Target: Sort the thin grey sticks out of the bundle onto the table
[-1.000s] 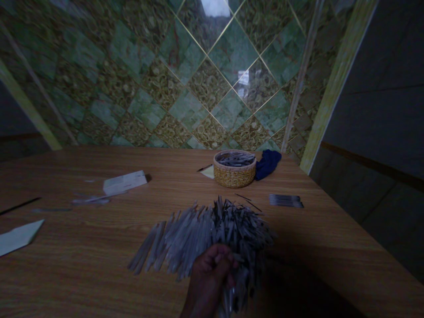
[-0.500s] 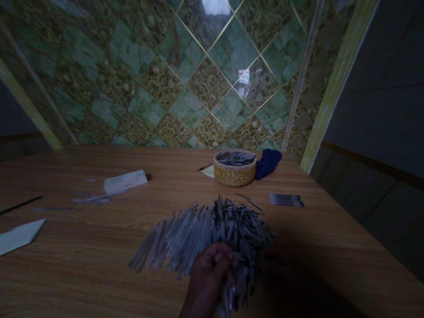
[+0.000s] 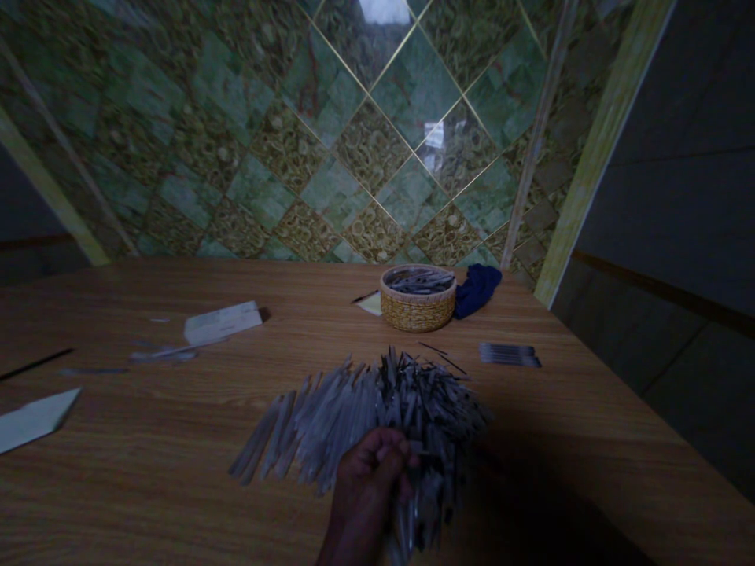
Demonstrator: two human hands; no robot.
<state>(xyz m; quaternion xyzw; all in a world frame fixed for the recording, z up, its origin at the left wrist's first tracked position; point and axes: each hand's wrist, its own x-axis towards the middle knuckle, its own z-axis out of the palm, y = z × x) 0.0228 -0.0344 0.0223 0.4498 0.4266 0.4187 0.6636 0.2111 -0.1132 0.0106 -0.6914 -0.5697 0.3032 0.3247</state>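
A large spread of thin, clear-wrapped sticks with dark parts, the pile (image 3: 336,417), lies on the wooden table near its front. Over the pile's lower middle is my left hand (image 3: 374,472), coming in from the bottom edge. Its fingers are curled and pinched around the end of a wrapped stick (image 3: 420,450), which looks pale and blurred in the dim light. More wrapped sticks lie below and right of the fingers. My right hand does not show; a dark shadow covers the table at the lower right.
A woven basket (image 3: 418,310) full of similar sticks stands behind the pile, beside a dark blue cloth (image 3: 479,289). Several wrapped sticks (image 3: 508,354) lie in a row at the right. A white box (image 3: 222,321), loose wrappers (image 3: 171,354) and a pale card (image 3: 35,420) lie left.
My left hand has shifted very slightly left and up, its fingers still pinched. The pile and the other objects look the same.
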